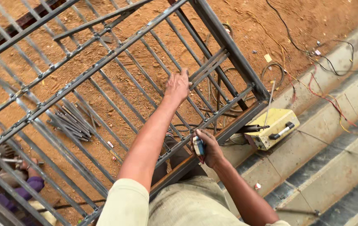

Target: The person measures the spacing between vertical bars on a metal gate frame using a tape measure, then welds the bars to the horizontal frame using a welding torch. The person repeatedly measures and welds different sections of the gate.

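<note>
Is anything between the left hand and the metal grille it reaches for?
Nothing visible. The left hand already rests on a bar of the metal grille, fingers over it. The right hand holds a small tool lower, beside the frame.
</note>
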